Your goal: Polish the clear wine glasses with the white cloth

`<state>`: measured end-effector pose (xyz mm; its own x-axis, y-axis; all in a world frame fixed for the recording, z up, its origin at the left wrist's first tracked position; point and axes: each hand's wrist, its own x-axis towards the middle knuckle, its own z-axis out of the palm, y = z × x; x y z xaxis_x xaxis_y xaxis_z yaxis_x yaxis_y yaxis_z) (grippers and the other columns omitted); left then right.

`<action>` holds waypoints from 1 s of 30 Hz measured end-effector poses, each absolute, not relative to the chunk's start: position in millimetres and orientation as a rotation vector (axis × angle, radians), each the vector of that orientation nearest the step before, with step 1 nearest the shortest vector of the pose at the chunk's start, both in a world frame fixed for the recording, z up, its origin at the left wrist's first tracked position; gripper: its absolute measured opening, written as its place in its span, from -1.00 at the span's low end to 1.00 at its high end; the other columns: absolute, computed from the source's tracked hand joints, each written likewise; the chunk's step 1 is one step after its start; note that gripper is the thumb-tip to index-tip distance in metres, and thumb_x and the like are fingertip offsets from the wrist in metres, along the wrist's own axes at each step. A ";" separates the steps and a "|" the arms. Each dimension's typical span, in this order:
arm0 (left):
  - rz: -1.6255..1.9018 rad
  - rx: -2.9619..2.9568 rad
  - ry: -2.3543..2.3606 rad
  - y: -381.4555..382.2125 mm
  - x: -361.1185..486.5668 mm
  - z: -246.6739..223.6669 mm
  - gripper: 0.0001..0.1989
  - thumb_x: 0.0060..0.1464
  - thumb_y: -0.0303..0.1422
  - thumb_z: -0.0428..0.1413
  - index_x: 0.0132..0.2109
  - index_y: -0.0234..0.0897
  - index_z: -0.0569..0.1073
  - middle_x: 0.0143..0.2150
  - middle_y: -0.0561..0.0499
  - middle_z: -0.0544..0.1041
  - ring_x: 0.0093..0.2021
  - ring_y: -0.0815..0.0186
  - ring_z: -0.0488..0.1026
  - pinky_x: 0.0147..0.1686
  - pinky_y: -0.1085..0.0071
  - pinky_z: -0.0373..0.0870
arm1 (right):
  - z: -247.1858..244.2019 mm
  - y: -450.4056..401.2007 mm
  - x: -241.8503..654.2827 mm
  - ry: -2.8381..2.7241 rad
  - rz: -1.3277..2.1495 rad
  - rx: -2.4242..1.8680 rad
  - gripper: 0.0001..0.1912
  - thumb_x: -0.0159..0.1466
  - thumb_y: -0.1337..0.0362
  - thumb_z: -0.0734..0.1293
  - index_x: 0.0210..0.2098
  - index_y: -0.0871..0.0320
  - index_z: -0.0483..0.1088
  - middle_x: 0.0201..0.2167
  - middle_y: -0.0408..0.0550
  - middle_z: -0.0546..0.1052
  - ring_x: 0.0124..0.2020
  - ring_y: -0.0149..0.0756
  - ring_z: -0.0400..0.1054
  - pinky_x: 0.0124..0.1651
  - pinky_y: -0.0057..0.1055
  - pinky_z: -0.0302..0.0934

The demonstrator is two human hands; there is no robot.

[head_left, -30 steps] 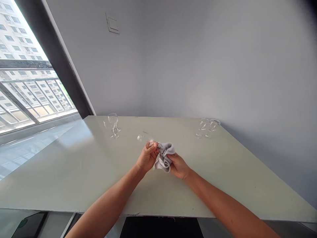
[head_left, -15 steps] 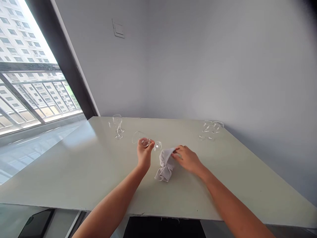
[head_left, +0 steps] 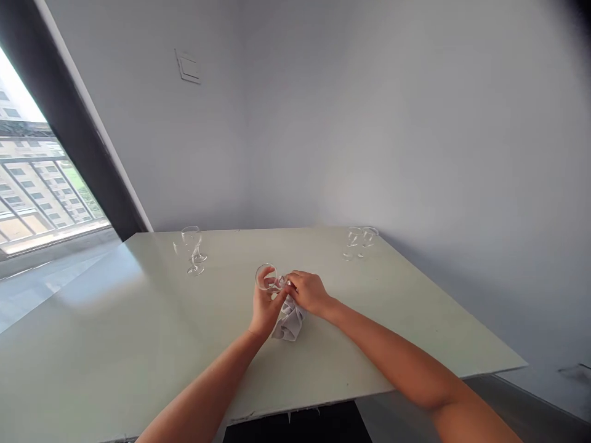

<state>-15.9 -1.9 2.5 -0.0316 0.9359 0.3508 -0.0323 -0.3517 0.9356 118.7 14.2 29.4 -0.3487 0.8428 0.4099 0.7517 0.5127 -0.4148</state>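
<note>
The pale worktop (head_left: 161,344) carries everything, its front edge nearest the person. Over its middle, the right hand (head_left: 310,293) and left hand (head_left: 264,312) nearly meet. The crumpled cloth (head_left: 290,325) lies just below them, towards that front edge. The stemmed glass (head_left: 272,283) is held tilted, its long axis running roughly left to right: the left hand's curled fingers grip around the bowl, while the right hand's fingertips appear to pinch the foot end, the nearer part to them.
</note>
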 end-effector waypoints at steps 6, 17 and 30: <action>0.850 2.053 1.069 -6.9 -0.9 -20.0 -0.41 -0.26 -0.38 0.17 0.03 -0.11 0.29 -0.12 -0.01 0.41 -0.16 0.21 0.31 -0.13 0.25 0.25 | 18.2 53.3 170.3 -1.821 0.153 -1.813 -0.79 0.21 0.22 0.14 -0.43 0.13 0.35 -0.40 -0.10 0.47 -0.37 -0.37 0.29 -0.33 -0.51 0.03; 0.789 2.220 0.878 -3.9 -8.8 -10.5 -0.72 -0.06 -0.25 0.07 -0.14 -0.07 0.47 -0.26 0.04 0.50 -0.23 0.22 0.34 -0.23 0.36 0.26 | -10.7 101.6 249.1 -1.481 0.250 -2.155 -0.77 0.19 0.28 0.11 -0.45 0.16 0.36 -0.43 -0.02 0.46 -0.40 -0.30 0.31 -0.46 -0.47 -0.01; 0.791 2.156 0.935 -6.0 -9.7 -6.9 -0.74 -0.05 -0.26 0.07 -0.16 -0.13 0.46 -0.27 0.01 0.48 -0.21 0.24 0.35 -0.21 0.36 0.27 | 7.6 59.8 251.0 -1.462 0.499 -2.095 -0.64 0.24 0.13 0.05 -0.26 0.21 0.36 -0.31 0.03 0.48 -0.40 -0.34 0.33 -0.38 -0.46 0.08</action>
